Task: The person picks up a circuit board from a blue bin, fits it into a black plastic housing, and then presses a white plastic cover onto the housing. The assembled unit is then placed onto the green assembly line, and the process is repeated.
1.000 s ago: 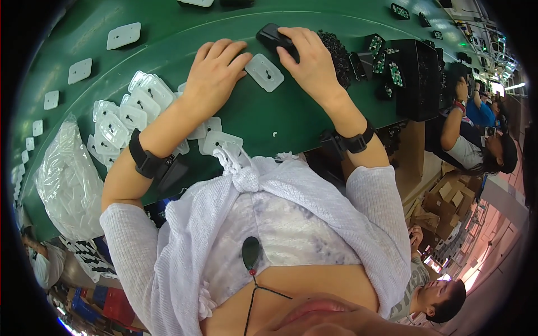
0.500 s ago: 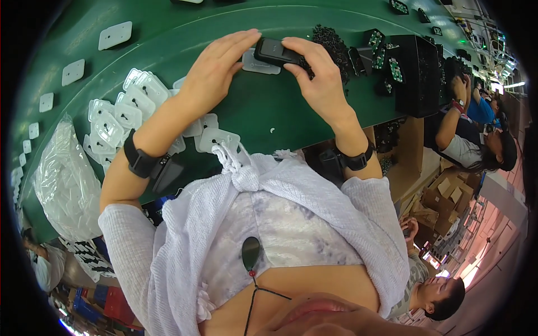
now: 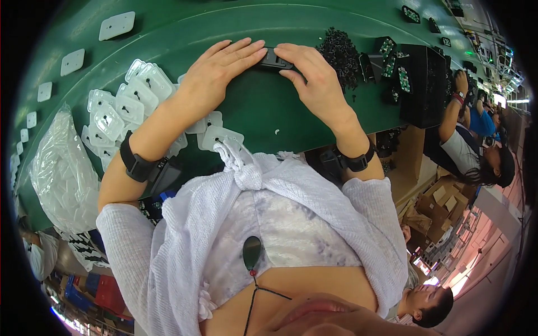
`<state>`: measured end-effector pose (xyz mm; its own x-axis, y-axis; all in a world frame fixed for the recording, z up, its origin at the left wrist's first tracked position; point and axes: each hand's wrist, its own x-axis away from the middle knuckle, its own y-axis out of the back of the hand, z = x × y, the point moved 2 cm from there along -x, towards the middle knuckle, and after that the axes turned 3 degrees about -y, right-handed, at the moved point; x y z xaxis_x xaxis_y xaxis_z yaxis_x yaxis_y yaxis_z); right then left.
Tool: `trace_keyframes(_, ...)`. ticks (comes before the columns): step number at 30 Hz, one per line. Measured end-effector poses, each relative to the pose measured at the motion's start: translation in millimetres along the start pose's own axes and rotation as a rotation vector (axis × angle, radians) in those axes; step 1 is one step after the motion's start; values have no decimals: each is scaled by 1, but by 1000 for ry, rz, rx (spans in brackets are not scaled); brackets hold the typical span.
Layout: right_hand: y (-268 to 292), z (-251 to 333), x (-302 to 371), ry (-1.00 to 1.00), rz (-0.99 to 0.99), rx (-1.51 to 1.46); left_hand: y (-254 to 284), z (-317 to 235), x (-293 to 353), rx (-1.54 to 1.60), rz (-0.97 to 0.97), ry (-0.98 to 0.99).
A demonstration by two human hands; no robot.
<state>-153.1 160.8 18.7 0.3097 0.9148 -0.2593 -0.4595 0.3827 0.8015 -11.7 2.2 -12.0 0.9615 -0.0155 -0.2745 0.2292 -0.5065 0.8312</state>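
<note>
A small black plastic casing [image 3: 274, 59] lies low over the green table, between my two hands. My right hand [image 3: 315, 78] grips its right end, the index finger on top and the thumb along the near side. My left hand [image 3: 216, 73] lies stretched out over its left end, fingers slightly apart and fingertips touching it; the thumb is hidden. To the left, partly behind my left forearm, translucent white plastic plates [image 3: 130, 110] lie in an overlapping spread, many with a small black part on them. A heap of small black parts [image 3: 339, 53] sits right of my right hand.
Small green circuit boards in black housings [image 3: 403, 79] stand beside a black box [image 3: 424, 84] at the right. A clear plastic bag [image 3: 64, 173] lies at the left. White plates [image 3: 116, 26] line the far left of the green table [image 3: 263, 112]. A co-worker [image 3: 465, 140] sits at the right.
The black casing has come down flatter and slightly nearer, and the pale plate seen under it no longer shows. My left fingers have spread over its left end.
</note>
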Motion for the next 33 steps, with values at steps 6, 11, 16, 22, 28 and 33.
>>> trace_keyframes(6, 0, 0, 0, -20, -19, 37, -12, -13, -4, -212, -108, -61)
trace_keyframes(11, 20, -18, -31, -505, 298, -452, -6, -6, -28, -322, -137, -21)
trace_keyframes(16, 13, -23, -27, -426, 99, -850, 11, -2, -38, 293, -118, 332)
trace_keyframes(22, 7, -4, -27, -467, 68, -949, 7, -11, -28, 881, -70, 601)
trace_keyframes(28, 2, 1, -32, -516, -66, -1028, 6, -14, -30, 978, -195, 637)
trace_keyframes(33, 1, 4, -36, -462, -102, -1055, 2, -14, -27, 1030, -283, 613)
